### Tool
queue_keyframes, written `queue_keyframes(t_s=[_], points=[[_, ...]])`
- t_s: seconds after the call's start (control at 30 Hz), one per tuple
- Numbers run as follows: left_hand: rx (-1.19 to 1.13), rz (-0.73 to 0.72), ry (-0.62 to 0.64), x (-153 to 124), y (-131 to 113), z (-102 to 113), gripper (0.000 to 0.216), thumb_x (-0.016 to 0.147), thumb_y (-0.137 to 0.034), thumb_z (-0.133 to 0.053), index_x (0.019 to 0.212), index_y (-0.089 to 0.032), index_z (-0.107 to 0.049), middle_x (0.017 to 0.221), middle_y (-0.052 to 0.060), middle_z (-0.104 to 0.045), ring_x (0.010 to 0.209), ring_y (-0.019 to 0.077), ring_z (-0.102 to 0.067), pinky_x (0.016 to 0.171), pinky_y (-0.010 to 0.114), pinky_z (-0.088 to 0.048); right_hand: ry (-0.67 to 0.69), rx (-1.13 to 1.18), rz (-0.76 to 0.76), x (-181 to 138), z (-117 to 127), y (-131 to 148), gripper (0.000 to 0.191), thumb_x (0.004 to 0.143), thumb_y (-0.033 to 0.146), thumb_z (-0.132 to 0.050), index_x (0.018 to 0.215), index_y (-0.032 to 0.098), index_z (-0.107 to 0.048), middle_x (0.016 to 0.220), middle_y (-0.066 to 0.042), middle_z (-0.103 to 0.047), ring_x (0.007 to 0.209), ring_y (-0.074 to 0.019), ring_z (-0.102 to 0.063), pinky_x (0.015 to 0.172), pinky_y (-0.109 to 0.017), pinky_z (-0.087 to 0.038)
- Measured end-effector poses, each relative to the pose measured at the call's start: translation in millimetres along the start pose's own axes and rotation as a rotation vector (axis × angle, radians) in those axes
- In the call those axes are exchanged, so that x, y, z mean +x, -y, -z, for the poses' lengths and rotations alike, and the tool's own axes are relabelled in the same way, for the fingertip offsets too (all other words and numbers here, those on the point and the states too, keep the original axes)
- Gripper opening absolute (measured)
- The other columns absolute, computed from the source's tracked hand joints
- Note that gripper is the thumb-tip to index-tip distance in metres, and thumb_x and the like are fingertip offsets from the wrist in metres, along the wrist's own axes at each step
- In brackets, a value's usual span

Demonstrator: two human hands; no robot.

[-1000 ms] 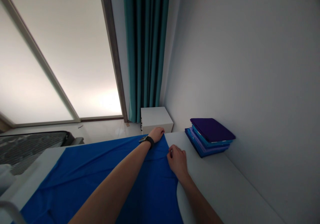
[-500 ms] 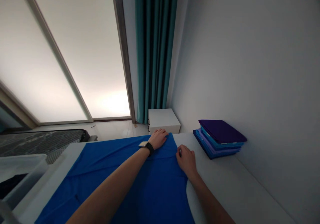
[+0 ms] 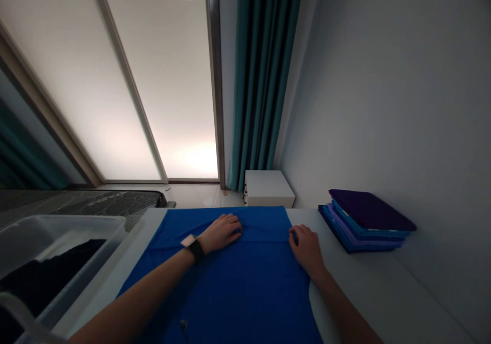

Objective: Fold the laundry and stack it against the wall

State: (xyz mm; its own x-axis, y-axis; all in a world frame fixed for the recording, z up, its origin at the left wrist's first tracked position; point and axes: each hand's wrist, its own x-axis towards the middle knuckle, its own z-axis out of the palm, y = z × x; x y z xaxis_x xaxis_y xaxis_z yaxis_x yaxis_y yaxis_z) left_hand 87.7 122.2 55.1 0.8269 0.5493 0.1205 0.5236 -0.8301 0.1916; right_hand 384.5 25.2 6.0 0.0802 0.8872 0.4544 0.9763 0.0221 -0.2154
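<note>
A blue shirt (image 3: 245,287) lies spread over the white table, its straight edge along the far side. My left hand (image 3: 220,232) rests palm down on its upper part, fingers stretched out, with a watch on the wrist. At the shirt's right edge, my right hand (image 3: 307,244) has its thumb and forefinger pinched together on the cloth. Shallow creases run across the fabric between the hands. A small pale mark shows on the shirt near the bottom of the view.
To the right, a stack of folded purple and blue clothes (image 3: 368,221) stands on the white table (image 3: 356,287) by the wall. At left is a clear plastic bin (image 3: 115,231) with dark cloth inside. Beyond the table are a white cabinet (image 3: 268,188) and a teal curtain (image 3: 264,78).
My left hand has slid left and nearer, away from the shirt's far right corner, which now lies flatter. My right hand stays at the right edge. The view has turned left, showing more bin.
</note>
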Motion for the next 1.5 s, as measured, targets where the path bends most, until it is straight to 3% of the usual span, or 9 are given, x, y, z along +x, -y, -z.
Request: queue_keyframes(t_s=[0.2,0.4,0.63,0.87,1.1,1.5], points=[[-0.029,0.142,0.008,-70,22,16,0.020,0.093,-0.035,-0.054,0.107,-0.025,-0.062,0.107,0.003,-0.059,0.098,0.0206,-0.054,0.092,0.036,-0.039,0.099,0.005,0.254,4,8,31,0.016,0.088,0.016,-0.046,0.094,0.022,-0.060,0.094,-0.006,-0.061,0.090,-0.0223,-0.053,0.080,-0.036,-0.036],[0.053,0.190,-0.008,-101,28,19,0.018,0.094,-0.028,-0.052,0.108,-0.025,-0.062,0.106,0.003,-0.060,0.097,0.0209,-0.054,0.088,0.035,-0.042,0.268,0.108,0.410,14,4,75,0.019,0.088,0.013,-0.048,0.098,0.023,-0.061,0.100,-0.005,-0.062,0.091,-0.0206,-0.055,0.079,-0.034,-0.040],[0.083,0.180,-0.047,-106,33,12,0.024,0.098,-0.021,-0.039,0.099,-0.022,-0.063,0.100,0.004,-0.060,0.089,0.0181,-0.053,0.081,0.031,-0.043,0.283,0.118,0.412,28,-3,87,0.018,0.087,0.015,-0.053,0.098,0.024,-0.062,0.100,-0.004,-0.062,0.091,-0.0199,-0.056,0.078,-0.032,-0.041],[0.016,0.169,-0.048,-110,36,20,0.019,0.094,-0.029,-0.052,0.109,-0.024,-0.062,0.106,0.004,-0.059,0.095,0.0199,-0.053,0.085,0.031,-0.043,0.326,-0.012,0.452,32,-5,88,0.023,0.090,0.008,-0.041,0.091,0.021,-0.059,0.097,-0.007,-0.063,0.086,-0.0210,-0.055,0.076,-0.034,-0.039],[0.107,0.184,0.001,-117,40,22,0.022,0.098,-0.021,-0.041,0.100,-0.021,-0.063,0.101,0.005,-0.060,0.089,0.0190,-0.054,0.079,0.031,-0.043,0.337,0.119,0.354,37,-5,85,0.021,0.094,0.016,-0.036,0.088,0.022,-0.056,0.091,-0.006,-0.063,0.081,-0.0201,-0.055,0.073,-0.031,-0.040],[-0.044,0.239,-0.087,-119,37,25,0.022,0.098,-0.027,-0.039,0.093,-0.020,-0.059,0.092,0.004,-0.061,0.084,0.0188,-0.055,0.080,0.032,-0.041,0.374,0.144,0.334,44,0,85,0.019,0.094,0.018,-0.037,0.087,0.021,-0.055,0.089,-0.006,-0.063,0.081,-0.0192,-0.056,0.072,-0.030,-0.042]])
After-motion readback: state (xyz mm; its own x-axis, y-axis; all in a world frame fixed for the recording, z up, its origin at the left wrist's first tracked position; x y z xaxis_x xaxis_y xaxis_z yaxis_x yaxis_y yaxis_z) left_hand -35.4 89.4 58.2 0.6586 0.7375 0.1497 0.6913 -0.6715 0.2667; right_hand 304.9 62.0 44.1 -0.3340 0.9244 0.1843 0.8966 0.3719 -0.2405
